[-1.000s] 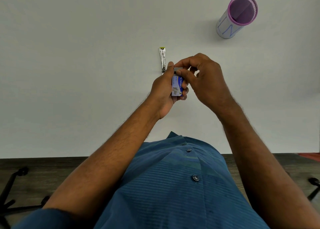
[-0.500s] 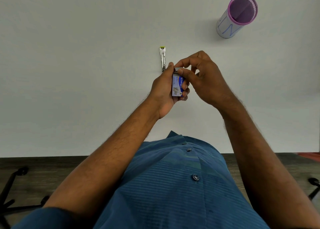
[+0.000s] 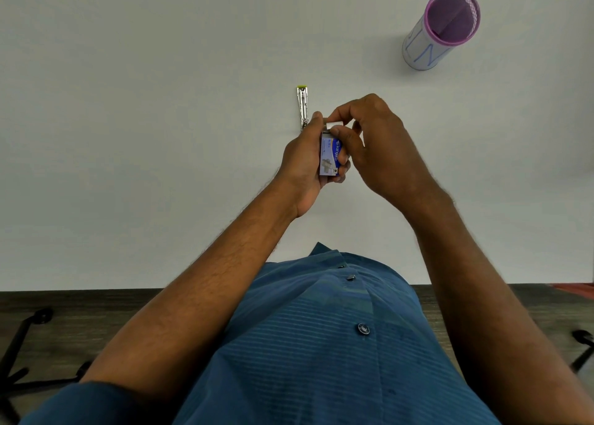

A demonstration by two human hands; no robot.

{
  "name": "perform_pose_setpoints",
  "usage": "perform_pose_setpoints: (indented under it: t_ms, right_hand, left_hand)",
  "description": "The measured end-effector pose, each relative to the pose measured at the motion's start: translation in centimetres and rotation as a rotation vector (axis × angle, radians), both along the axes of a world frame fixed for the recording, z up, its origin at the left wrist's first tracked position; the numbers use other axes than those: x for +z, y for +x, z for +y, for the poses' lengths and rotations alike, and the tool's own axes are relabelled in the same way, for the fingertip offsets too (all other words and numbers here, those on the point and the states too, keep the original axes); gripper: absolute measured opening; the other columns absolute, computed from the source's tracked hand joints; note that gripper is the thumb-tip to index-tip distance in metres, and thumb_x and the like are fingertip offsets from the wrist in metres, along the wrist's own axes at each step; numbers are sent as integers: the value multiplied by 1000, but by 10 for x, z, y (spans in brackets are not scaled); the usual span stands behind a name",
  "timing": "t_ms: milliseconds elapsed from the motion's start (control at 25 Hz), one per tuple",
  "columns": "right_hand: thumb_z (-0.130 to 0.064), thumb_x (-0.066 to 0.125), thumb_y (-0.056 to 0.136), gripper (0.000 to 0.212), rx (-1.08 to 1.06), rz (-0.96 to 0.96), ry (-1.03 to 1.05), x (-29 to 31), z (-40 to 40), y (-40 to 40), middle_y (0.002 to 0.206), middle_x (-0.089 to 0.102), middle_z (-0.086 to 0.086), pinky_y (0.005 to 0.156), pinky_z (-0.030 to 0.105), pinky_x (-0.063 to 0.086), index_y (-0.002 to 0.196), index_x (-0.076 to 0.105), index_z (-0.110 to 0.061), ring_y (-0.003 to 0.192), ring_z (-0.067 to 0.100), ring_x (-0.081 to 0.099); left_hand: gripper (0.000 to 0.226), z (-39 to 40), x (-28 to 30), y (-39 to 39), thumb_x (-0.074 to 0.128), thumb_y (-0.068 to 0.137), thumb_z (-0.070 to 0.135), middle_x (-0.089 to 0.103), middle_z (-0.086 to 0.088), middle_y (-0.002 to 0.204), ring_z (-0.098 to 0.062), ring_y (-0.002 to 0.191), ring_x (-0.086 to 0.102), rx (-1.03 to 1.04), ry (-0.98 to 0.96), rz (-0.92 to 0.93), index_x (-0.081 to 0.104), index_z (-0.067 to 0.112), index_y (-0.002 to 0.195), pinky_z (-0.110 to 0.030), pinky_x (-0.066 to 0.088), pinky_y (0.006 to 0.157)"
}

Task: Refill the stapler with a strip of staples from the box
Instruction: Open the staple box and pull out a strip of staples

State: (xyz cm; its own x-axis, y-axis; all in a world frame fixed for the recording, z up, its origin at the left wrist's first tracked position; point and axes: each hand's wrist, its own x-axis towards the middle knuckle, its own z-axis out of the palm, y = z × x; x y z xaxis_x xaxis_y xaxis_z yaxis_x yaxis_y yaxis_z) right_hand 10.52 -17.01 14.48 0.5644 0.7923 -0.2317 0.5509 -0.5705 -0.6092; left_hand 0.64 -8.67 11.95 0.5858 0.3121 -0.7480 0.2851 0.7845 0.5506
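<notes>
My left hand grips a small blue and white staple box, held upright above the white table. My right hand pinches the box's pale inner tray or flap at its far end, which sticks out a little. A metal stapler with a yellow-green tip lies on the table just beyond my left thumb, its near end hidden by the thumb. I cannot see any staples.
A white cylinder pen holder with a purple mesh rim stands at the far right of the table. The table's near edge runs above a dark floor, with black chair legs at the lower left.
My right hand's fingers have lifted slightly away from the box top, and the pale inner piece shows more at the box's far end. The stapler has not moved.
</notes>
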Motion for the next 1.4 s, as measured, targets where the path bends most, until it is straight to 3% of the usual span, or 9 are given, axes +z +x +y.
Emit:
perform_pose_setpoints:
  t_ms: [160,320,440,560,720,800,1000,1240,1400]
  right_hand:
    - [-31,58,101,20,57,-109,-6,4,-1,0,114,62,-1,81,22,42,117,66,-22,90,7,54]
    - [-28,63,99,14,14,-27,95,2,-2,3,108,62,-7,75,15,44,111,68,-23,82,4,56]
    - [-27,63,99,12,-157,80,270,-4,-4,2,106,63,-10,71,7,43,109,69,-23,84,-2,58]
    - [-33,63,98,17,-404,140,346,-20,-10,7,108,68,-8,74,9,47,110,69,-23,86,-2,60]
    - [-32,64,98,16,-385,31,249,-54,-34,8,105,66,-9,71,7,45,108,69,-20,80,-4,58]
    - [-34,61,100,14,-315,-44,129,-73,-49,3,105,64,-10,69,14,46,108,67,-24,78,2,58]
    - [-36,59,100,15,-202,-261,-97,-113,-72,-7,111,63,-7,67,24,42,109,66,-27,97,14,59]
    - [-34,62,98,16,-217,-245,-106,-123,-76,-7,110,63,-2,72,36,56,107,69,-22,100,17,59]
    - [-37,64,97,23,-281,-156,-65,-103,-64,-4,118,63,-4,74,29,53,116,67,-25,96,11,62]
  left_hand:
    - [53,1,-2,-1,34,107,51,64,-4,63,-15,52,59,-10,27,24,66,15,84,-30,50,60]
    - [52,1,-1,-1,36,106,50,64,-5,64,-17,56,59,-9,44,19,68,16,85,-32,50,61]
    - [52,5,0,-2,34,107,50,63,-5,63,-17,56,57,-23,40,-25,67,15,89,-30,48,59]
    - [53,9,-2,-3,29,108,50,58,-4,63,-15,54,52,-38,11,-85,62,13,89,-28,44,57]
    - [52,11,-7,-5,28,108,49,57,-3,63,-13,53,51,-36,-24,-112,60,13,89,-25,44,55]
    - [52,11,-9,-5,28,108,49,57,-3,63,-13,53,51,-34,-22,-115,60,13,90,-25,44,53]
    - [51,10,-11,-5,27,108,49,58,-3,63,-14,52,52,-40,-27,-123,60,13,90,-26,44,52]
    - [52,10,-9,-4,25,109,49,59,-2,61,-12,52,53,-43,-44,-131,59,14,90,-24,45,51]
    - [52,9,-7,-4,27,108,49,58,-3,63,-14,53,52,-38,-27,-116,59,13,91,-26,44,53]
